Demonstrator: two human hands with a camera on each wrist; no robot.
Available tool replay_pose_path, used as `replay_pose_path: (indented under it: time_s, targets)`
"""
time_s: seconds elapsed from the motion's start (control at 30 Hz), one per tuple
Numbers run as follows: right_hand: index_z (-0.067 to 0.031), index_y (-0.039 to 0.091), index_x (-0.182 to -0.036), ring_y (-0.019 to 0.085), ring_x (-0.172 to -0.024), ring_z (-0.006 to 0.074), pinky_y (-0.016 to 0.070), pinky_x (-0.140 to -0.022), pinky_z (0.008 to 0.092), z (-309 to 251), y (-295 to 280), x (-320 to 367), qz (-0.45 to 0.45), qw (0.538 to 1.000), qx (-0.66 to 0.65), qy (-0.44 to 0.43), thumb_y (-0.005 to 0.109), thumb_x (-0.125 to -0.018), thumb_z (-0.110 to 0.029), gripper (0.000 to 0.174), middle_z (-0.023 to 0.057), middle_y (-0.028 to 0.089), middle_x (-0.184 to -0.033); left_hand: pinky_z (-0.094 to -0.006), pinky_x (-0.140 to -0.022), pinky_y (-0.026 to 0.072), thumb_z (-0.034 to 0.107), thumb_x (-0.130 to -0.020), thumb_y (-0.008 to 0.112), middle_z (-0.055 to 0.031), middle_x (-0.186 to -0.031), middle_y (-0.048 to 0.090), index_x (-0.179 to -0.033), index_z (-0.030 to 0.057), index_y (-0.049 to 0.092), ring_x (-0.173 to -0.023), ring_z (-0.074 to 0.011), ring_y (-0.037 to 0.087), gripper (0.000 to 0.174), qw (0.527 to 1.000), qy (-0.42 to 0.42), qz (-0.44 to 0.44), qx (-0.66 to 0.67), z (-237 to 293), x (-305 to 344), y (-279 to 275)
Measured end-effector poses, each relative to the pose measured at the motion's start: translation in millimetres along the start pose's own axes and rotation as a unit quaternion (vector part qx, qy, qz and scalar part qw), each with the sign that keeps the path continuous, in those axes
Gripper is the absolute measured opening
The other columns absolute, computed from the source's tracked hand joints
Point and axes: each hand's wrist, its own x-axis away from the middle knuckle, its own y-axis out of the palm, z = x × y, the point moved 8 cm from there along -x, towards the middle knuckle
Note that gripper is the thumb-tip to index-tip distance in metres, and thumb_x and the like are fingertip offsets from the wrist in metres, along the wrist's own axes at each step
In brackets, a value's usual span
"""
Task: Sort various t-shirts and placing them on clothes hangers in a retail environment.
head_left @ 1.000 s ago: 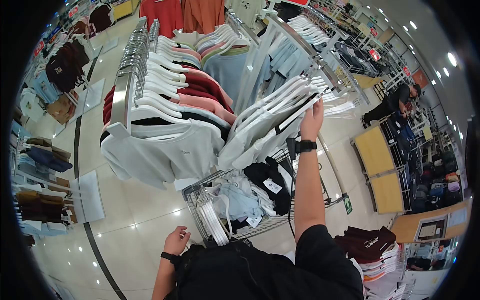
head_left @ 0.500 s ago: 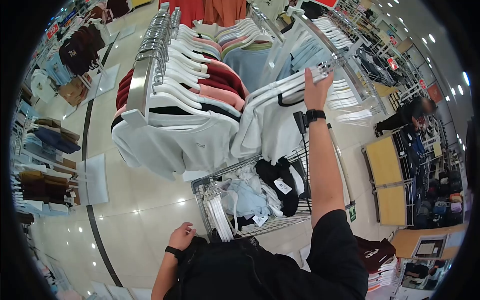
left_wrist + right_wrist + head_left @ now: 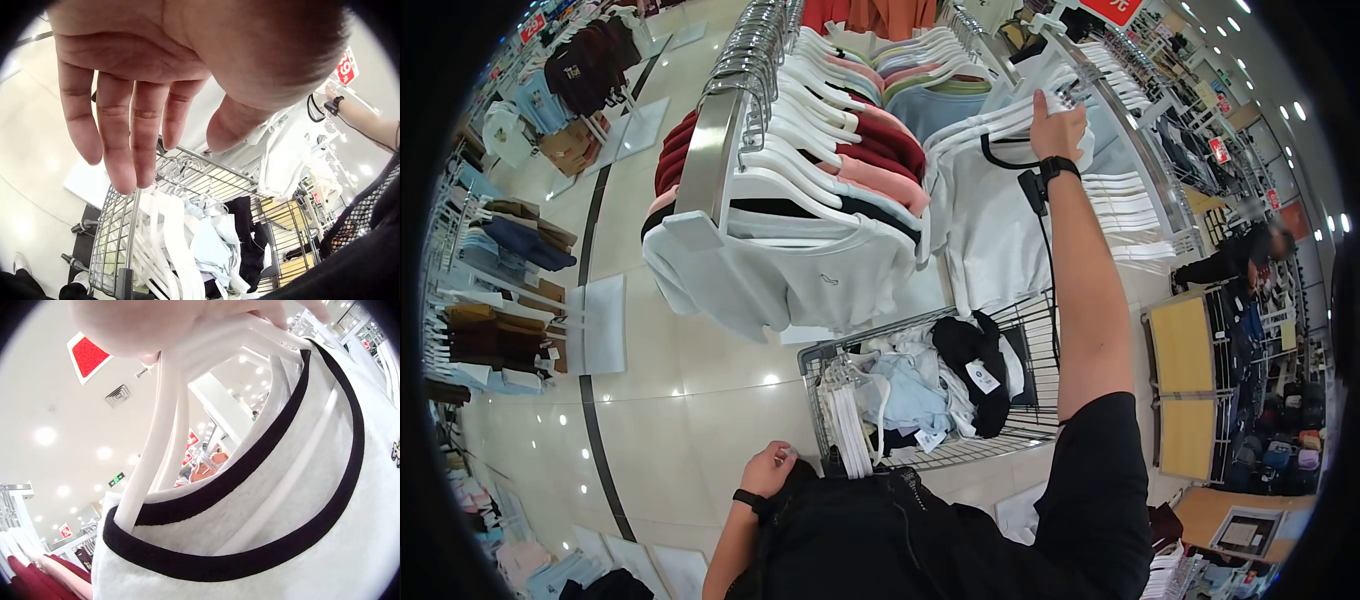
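My right hand [image 3: 1060,132] is raised to the right-hand rail and grips the tops of white hangers [image 3: 164,419]. From them hangs a white shirt with a black neckline [image 3: 1005,215], its front facing me; more pale shirts hang close behind it. In the right wrist view the hand overlaps the hanger necks. Low beside the cart [image 3: 812,357], my left hand [image 3: 766,470] holds nothing, its fingers relaxed. The left wrist view shows that palm [image 3: 137,44] with fingers extended over the cart's near end. Inside the cart lie bare white hangers [image 3: 847,430] and crumpled pale and black clothes [image 3: 972,365].
A left rail [image 3: 710,160] carries white, pink and dark red tops, a grey-white sweatshirt [image 3: 800,275] foremost. Further right is a rail [image 3: 1135,135] with white hangers. Another person [image 3: 1250,255] stands beyond a yellow-panelled stand [image 3: 1185,345]. Tiled floor [image 3: 700,400] spreads left of the cart.
The head view has shifted, so rack and cart appear further right. My right hand has moved up toward the hooks, and the black-necked shirt has turned to face me. The left hand stays low.
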Motion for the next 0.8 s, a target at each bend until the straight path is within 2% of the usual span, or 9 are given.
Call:
replay_pose_path:
  time_s: [0.13,0.3,0.37,0.43,0.5,0.57,0.67,0.7,0.8]
  targets:
    - [0.0042,-0.002,-0.158,0.02,-0.152,0.0343,0.0136,-0.117,0.0698,-7,10,-14,-0.062,0.998,0.027,0.011,0.056,-0.086,-0.075,0.122,0.0186,0.011,-0.167,-0.0403,-0.075,0.0564,0.031,-0.093,0.067,-0.0125,-0.093,0.073,-0.118,0.0071,0.064,-0.082,-0.0286,0.072,0.035,1.0,-0.001,0.002,-0.008,-2,3,0]
    - [0.0042,0.0,-0.158,0.019,-0.153,0.0346,0.0171,-0.115,0.0707,12,-2,9,-0.106,0.991,0.063,-0.05,0.056,-0.086,-0.074,0.12,0.0178,0.009,-0.168,-0.0401,-0.074,0.0561,0.03,-0.093,0.068,-0.0131,-0.093,0.073,-0.118,0.0068,0.064,-0.081,-0.0291,0.071,0.034,1.0,0.015,-0.007,-0.01,7,-6,5]
    - [0.0065,0.02,-0.155,0.03,-0.148,0.0376,0.0288,-0.115,0.0591,22,-13,44,-0.1,0.979,0.054,-0.166,0.061,-0.089,-0.064,0.105,0.022,0.023,-0.164,-0.0401,-0.074,0.056,0.029,-0.093,0.068,-0.0133,-0.093,0.072,-0.118,0.0068,0.064,-0.081,-0.0292,0.071,0.034,1.0,0.02,-0.014,-0.008,11,-11,8]
    - [0.0032,0.056,-0.128,0.056,-0.121,0.0389,0.0467,-0.099,0.0383,36,-32,109,-0.025,0.951,-0.016,-0.308,0.067,-0.094,-0.034,0.052,0.0239,0.058,-0.131,-0.04,-0.074,0.0558,0.028,-0.093,0.068,-0.0135,-0.093,0.072,-0.118,0.0065,0.063,-0.08,-0.0295,0.071,0.033,1.0,0.021,-0.012,-0.002,16,-12,7]
    - [-0.0069,0.066,-0.113,0.068,-0.09,0.0345,0.0527,-0.077,0.0438,93,-12,171,-0.151,0.97,-0.103,-0.158,0.066,-0.094,-0.03,0.03,0.0142,0.07,-0.107,-0.0399,-0.074,0.056,0.028,-0.093,0.068,-0.0133,-0.094,0.073,-0.118,0.0064,0.063,-0.08,-0.0293,0.071,0.033,1.0,0.005,-0.024,-0.005,12,-13,12]
    - [-0.0039,0.068,-0.1,0.069,-0.083,0.0397,0.053,-0.073,0.0468,172,20,250,-0.216,0.971,-0.089,-0.049,0.061,-0.096,-0.033,0.03,0.0204,0.071,-0.086,-0.0395,-0.074,0.0562,0.028,-0.093,0.068,-0.013,-0.094,0.073,-0.118,0.0066,0.063,-0.081,-0.0288,0.071,0.033,0.999,-0.012,-0.035,-0.011,7,-12,14]
    - [-0.0019,0.068,-0.092,0.069,-0.084,0.0401,0.0548,-0.073,0.0447,262,53,390,-0.271,0.959,-0.071,0.038,0.064,-0.091,-0.024,0.023,0.0216,0.07,-0.084,-0.0384,-0.076,0.0562,0.027,-0.095,0.067,-0.0139,-0.095,0.073,-0.12,0.0042,0.062,-0.083,-0.0279,0.071,0.035,0.998,-0.026,-0.059,-0.022,8,-7,10]
    - [-0.0018,0.068,-0.103,0.071,-0.086,0.0352,0.0543,-0.078,0.0417,315,83,450,-0.349,0.932,-0.082,0.06,0.071,-0.086,-0.025,0.028,0.0206,0.071,-0.089,-0.0384,-0.076,0.0562,0.027,-0.095,0.067,-0.0139,-0.095,0.073,-0.12,0.0042,0.062,-0.083,-0.0279,0.071,0.035,0.997,-0.034,-0.06,-0.027,6,-5,10]
    - [-0.0003,0.063,-0.113,0.066,-0.104,0.0391,0.0514,-0.092,0.0449,383,112,594,-0.492,0.866,0.058,0.066,0.076,-0.08,-0.031,0.047,0.0253,0.065,-0.112,-0.0389,-0.075,0.0564,0.029,-0.093,0.067,-0.012,-0.095,0.073,-0.12,0.0072,0.063,-0.081,-0.0273,0.072,0.034,0.997,-0.054,-0.046,-0.035,-2,0,4]
